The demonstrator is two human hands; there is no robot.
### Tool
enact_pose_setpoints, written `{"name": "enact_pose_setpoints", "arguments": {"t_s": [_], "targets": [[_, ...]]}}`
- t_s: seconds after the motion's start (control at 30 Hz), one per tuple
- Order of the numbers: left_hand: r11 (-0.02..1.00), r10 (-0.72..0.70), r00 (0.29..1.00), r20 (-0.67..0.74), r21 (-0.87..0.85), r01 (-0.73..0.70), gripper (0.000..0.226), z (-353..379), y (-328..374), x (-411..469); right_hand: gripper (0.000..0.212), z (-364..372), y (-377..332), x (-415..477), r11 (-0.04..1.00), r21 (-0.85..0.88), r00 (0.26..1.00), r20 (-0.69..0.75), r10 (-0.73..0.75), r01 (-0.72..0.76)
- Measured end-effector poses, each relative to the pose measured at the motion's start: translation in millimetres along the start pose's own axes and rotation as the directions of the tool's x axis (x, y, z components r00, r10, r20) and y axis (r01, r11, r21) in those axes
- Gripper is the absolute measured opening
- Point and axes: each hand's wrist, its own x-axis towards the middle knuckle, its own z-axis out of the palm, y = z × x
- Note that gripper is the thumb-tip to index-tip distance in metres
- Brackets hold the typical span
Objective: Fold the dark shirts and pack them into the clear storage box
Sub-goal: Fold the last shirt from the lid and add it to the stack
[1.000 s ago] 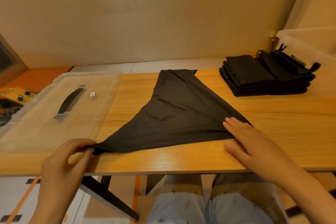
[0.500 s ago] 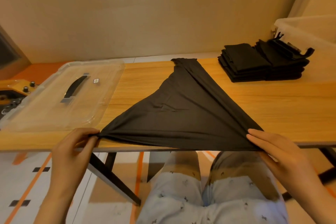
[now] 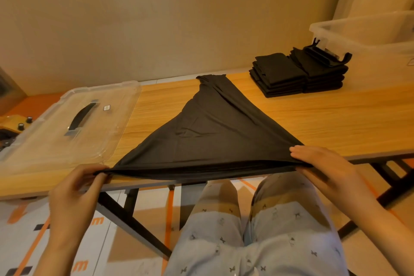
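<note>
Wooden table [image 3: 336, 123] is bearing the dark shirt [image 3: 208, 136], left hand [image 3: 74, 195] pinching its 8 o'clock corner, right hand [image 3: 327, 170] gripping its 4 o'clock corner, clear storage box [image 3: 367, 36] sitting at 2 o'clock

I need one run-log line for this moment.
step: shirt held taut | left hand: pinches corner | right hand: grips corner | folded stack: beside clear box

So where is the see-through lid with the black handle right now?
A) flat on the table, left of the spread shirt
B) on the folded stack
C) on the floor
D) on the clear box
A: the clear lid lies flat on the table, to the left of the dark shirt.
</note>
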Motion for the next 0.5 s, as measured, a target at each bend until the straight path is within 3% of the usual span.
{"name": "enact_pose_setpoints", "arguments": {"t_s": [0.3,0.5], "targets": [[1.0,0.026,1.0,-0.003,-0.003,-0.026,0.022,1.4,-12.3,-0.7,0.035,-6.7,2.7,-1.7,0.998,0.035,0.998,-0.025,-0.052,0.053],[0.997,0.023,1.0,0.004,-0.067,-0.022,0.03,-2.2,-11.5,-2.4,0.049,-16.8,-7.0,1.4,1.0,-0.004,0.998,-0.066,0.017,-0.018]]}}
